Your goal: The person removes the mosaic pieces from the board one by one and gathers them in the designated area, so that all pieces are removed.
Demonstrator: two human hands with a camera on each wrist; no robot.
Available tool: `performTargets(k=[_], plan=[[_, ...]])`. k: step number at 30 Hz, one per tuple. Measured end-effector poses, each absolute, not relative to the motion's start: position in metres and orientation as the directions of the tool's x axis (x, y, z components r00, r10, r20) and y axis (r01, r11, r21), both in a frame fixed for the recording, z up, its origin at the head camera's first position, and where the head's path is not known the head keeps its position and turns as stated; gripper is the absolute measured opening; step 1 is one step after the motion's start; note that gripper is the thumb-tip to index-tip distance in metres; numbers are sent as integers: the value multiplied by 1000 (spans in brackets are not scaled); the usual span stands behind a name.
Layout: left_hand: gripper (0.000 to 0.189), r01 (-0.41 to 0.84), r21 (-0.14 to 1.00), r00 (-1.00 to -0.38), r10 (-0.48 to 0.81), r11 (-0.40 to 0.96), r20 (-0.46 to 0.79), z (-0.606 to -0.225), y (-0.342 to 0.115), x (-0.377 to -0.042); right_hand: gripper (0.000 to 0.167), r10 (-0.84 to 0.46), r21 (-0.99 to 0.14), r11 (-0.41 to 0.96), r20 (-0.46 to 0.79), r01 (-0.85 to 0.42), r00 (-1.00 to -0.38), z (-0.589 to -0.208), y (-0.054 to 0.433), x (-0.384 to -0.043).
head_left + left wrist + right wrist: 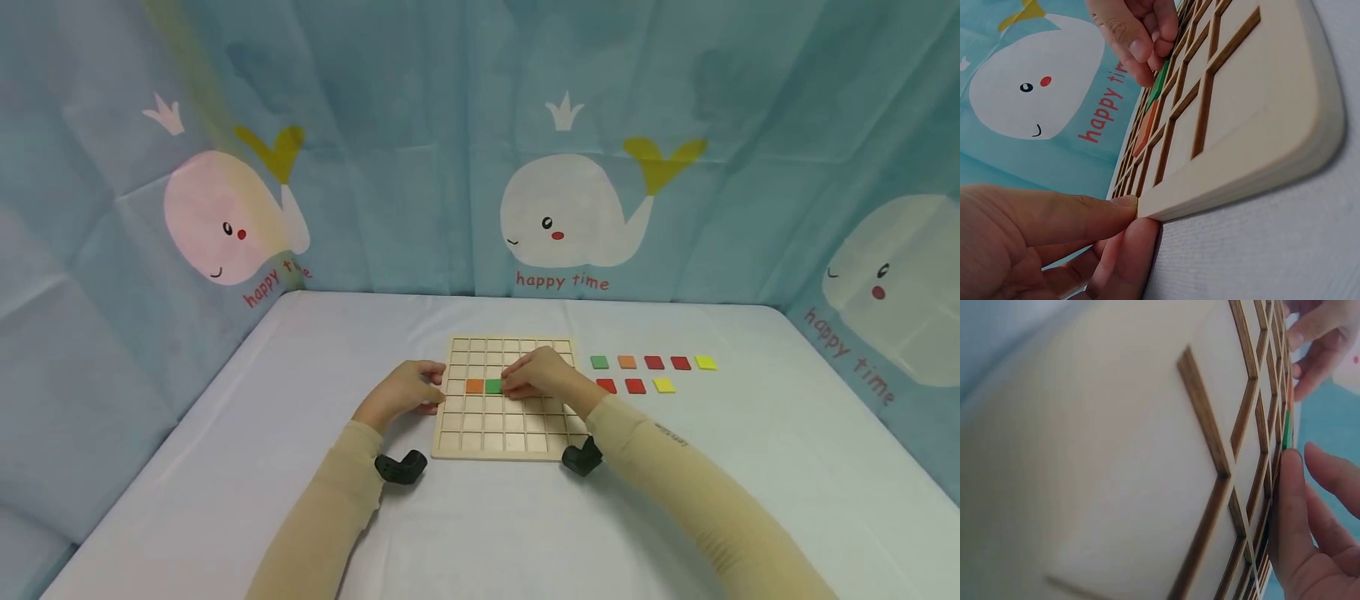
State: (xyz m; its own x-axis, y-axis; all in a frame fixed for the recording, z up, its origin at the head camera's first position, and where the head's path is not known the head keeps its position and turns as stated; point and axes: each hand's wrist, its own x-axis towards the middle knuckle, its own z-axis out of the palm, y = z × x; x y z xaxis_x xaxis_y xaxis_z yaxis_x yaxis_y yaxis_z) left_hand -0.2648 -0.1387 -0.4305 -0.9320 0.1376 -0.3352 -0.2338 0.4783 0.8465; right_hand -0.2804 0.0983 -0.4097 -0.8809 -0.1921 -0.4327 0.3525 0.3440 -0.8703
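A square wooden grid board [491, 446] lies on the white table. An orange tile [475, 386] and a green tile [492, 386] sit side by side in its cells. At the board's left edge is my left hand [406, 387]; in the left wrist view its thumb and a finger pinch the rim. Over the board, my right hand [542, 374] touches the right end of the green tile with one fingertip, as the right wrist view shows. Its other visible fingers stand apart from the tile. I see nothing held between them.
Loose tiles lie in two rows right of the board: a green one [598, 362], an orange one [627, 362], several red ones [654, 362] and two yellow ones [706, 362]. Blue cloth [405, 217] with printed whales hangs behind the table and at both sides.
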Motion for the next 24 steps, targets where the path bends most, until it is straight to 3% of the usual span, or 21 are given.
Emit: performTargets(k=[15,24], plan=[[62,-229,841,-930,144,490,-337,-431,-138,-266,21,-148,-851,414,-414,323,-898,-410,92,-282],[62,-221,843,-930,153,490,-333,-432,-140,-265,17,-149,-883,353,-380,310,-913,-415,89,-281]])
